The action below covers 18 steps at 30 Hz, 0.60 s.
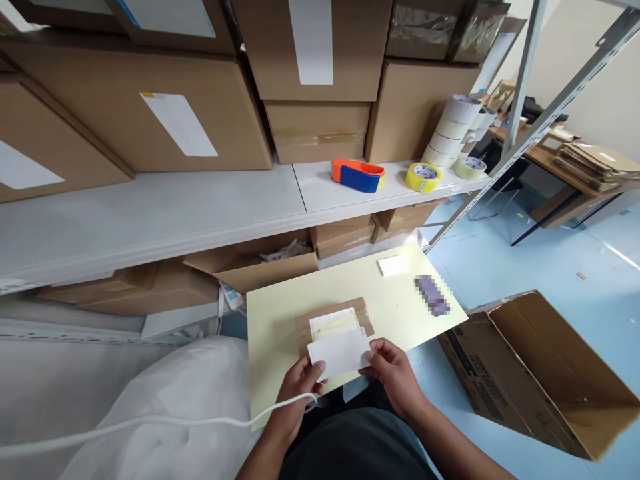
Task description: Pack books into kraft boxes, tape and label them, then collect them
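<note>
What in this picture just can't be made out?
- Head view: the purple object on the yellow board is blurred out.
- The white card, held by the left hand and right hand, covers part of the small brown package.
- The open box is cut off at the right edge.

Both hands, left (299, 385) and right (393, 370), hold a card (340, 353) just in front of a small box (334, 321) on the board (280, 320). Shelf (150, 213) behind has tape rolls (423, 177) toward its right end; open carton (550, 373) on the floor to the right.
</note>
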Each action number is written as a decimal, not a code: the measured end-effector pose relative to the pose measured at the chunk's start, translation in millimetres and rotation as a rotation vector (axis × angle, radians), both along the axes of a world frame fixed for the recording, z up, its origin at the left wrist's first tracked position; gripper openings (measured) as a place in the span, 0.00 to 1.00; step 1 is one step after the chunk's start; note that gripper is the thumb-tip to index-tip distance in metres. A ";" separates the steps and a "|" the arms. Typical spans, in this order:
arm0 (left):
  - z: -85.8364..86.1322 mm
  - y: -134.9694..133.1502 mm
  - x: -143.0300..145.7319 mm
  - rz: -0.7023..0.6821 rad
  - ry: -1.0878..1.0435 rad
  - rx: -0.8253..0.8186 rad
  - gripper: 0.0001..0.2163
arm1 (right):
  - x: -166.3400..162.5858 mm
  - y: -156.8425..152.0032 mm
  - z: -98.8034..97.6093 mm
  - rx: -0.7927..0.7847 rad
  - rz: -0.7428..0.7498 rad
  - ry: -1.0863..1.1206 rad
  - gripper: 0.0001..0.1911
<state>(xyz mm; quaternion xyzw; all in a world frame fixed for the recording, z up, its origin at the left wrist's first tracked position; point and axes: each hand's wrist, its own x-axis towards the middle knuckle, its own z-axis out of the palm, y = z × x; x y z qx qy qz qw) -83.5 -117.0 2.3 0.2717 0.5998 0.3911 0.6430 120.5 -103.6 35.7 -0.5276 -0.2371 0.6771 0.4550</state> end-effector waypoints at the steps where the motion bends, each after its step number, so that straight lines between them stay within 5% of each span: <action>1: -1.9 2.2 -2.2 -0.005 -0.012 -0.004 0.27 | -0.5 2.5 -3.4 -0.002 0.002 -0.015 0.22; 12: -8.9 60.5 -20.6 -0.191 0.367 0.019 0.22 | -6.6 41.8 -41.7 0.040 0.091 -0.197 0.20; 18: -12.8 69.9 -19.2 -0.233 0.523 0.042 0.21 | -9.8 49.0 -52.8 0.009 0.086 -0.201 0.20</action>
